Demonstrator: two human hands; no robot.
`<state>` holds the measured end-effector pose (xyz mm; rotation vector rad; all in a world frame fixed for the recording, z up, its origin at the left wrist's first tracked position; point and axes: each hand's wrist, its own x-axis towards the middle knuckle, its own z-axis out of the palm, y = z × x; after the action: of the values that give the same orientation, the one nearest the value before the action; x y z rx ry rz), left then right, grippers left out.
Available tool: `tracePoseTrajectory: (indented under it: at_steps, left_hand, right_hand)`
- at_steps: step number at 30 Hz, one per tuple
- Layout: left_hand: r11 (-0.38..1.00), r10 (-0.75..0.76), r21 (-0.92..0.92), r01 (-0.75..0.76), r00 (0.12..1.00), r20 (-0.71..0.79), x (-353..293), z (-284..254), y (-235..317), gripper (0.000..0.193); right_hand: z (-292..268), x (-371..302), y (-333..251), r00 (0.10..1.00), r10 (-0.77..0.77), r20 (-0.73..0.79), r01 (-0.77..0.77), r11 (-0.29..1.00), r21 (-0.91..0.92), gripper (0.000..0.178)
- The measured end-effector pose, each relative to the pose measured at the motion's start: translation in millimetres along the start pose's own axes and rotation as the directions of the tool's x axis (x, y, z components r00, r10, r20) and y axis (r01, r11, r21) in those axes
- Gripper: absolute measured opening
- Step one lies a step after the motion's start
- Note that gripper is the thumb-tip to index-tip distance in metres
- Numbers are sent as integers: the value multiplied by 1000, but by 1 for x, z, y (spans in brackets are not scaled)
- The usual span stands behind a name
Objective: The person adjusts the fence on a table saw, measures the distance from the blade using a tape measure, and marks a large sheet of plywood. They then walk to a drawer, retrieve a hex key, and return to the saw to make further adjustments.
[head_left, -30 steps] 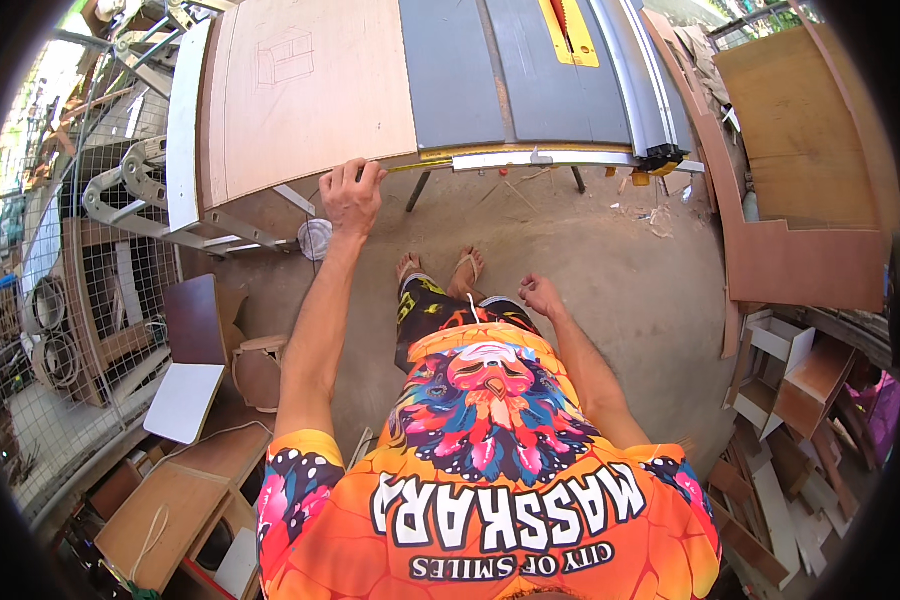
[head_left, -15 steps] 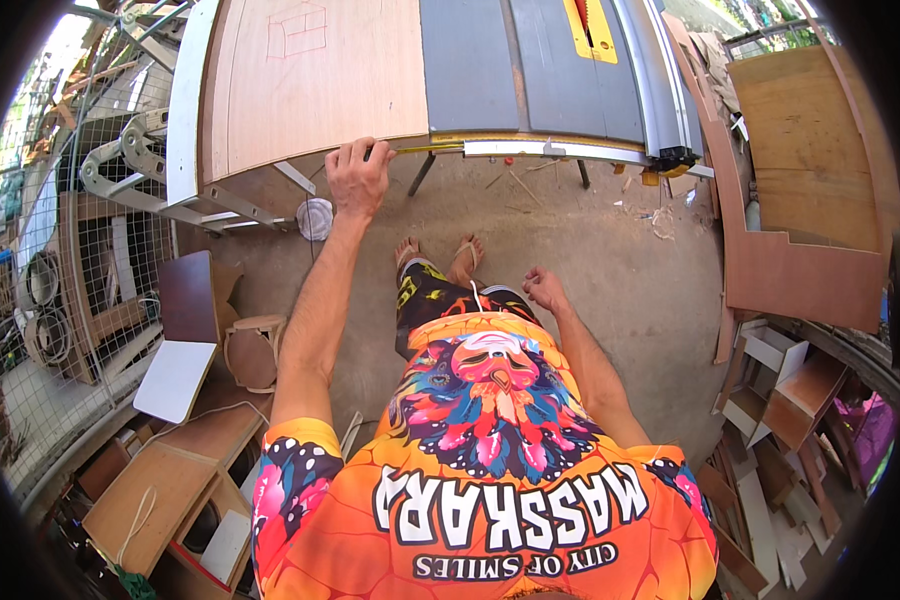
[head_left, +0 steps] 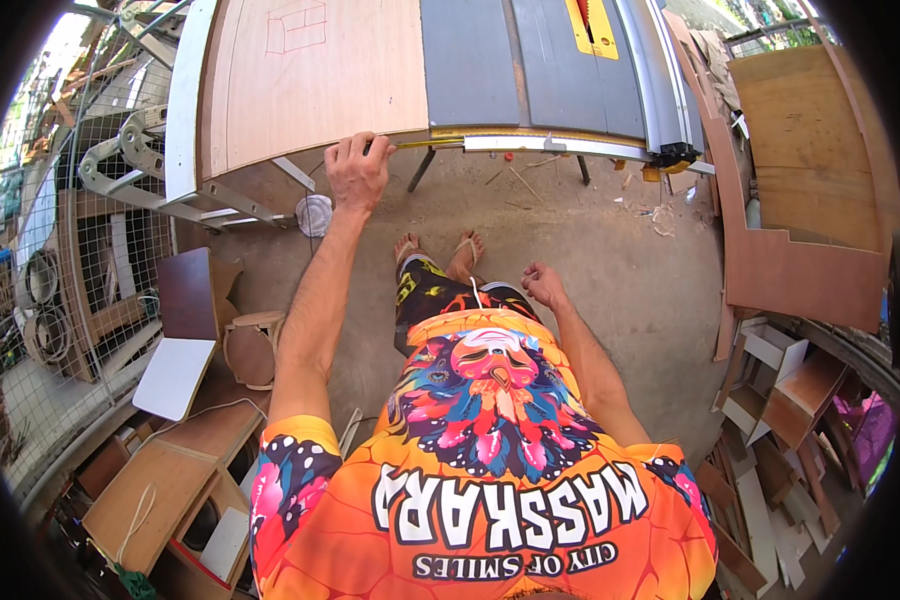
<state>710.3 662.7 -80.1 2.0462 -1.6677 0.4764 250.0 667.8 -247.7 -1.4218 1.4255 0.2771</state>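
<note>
My left hand (head_left: 356,172) grips the near edge of a light plywood sheet (head_left: 315,80) that lies flat on a table saw (head_left: 550,65). Red pencil lines mark a small outline near the sheet's far end. The saw's grey top has a yellow blade insert (head_left: 592,18) and a metal fence rail (head_left: 560,145) along its front. My right hand (head_left: 542,285) hangs loosely curled beside my hip, holding nothing. My bare feet in sandals (head_left: 440,250) stand on the concrete floor just in front of the saw.
A white roll of tape (head_left: 314,214) lies on the floor under the sheet. Brown cut panels (head_left: 800,200) lean at the right, with wood offcuts (head_left: 770,400) stacked below. At the left are a wire mesh fence (head_left: 60,260), a small stool (head_left: 252,345) and boards (head_left: 170,480).
My left hand has stayed on the sheet's edge while my head moved forward and lower, so the saw and sheet now sit nearer. My right hand has barely shifted.
</note>
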Motion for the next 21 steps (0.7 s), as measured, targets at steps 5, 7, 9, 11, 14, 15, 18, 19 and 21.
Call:
tracePoseTrajectory:
  at_steps: [5, 7, 9, 11, 14, 15, 18, 19, 21]
  left_hand:
    - [1000, 19, 20, -19, 1000, -10, 1, -1, -1, 17]
    - [999, 24, 25, -24, 1000, -10, 1, -1, -1, 17]
    - [999, 29, 30, -29, 1000, -11, 1, -1, -1, 17]
    - [999, 29, 28, -29, 1000, -12, 1, -2, -1, 17]
    - [999, 24, 39, -24, 1000, -10, 1, -2, -2, 16]
    - [999, 27, 38, -27, 1000, -11, 3, 0, 0, 16]
    - [999, 19, 30, -20, 1000, 9, 2, -4, -1, 14]
    - [999, 28, 27, -28, 1000, 12, 5, -4, 0, 14]
    - [1000, 21, -2, -21, 999, 29, 10, -4, 1, 13]
  right_hand:
    - [0, -2, -1, 1000, 22, 9, -22, 1000, 16, 35]
    - [-1, -2, -1, 1000, 22, 14, -22, 999, 30, 35]
    - [-1, -2, -1, 1000, 13, 16, -13, 999, 39, 35]
    - [0, -1, -2, 1000, 10, 18, -10, 999, 34, 36]
    - [1, 0, -2, 1000, 8, 14, -9, 1000, 16, 37]
    - [-1, 0, -1, 1000, 12, 5, -12, 1000, 13, 37]
    - [2, 2, -2, 1000, 24, 7, -24, 999, -24, 40]
    - [2, 5, 5, 1000, 0, -10, 0, 1000, -25, 39]
    - [8, 11, 24, 998, -37, -59, 35, 999, -20, 38]
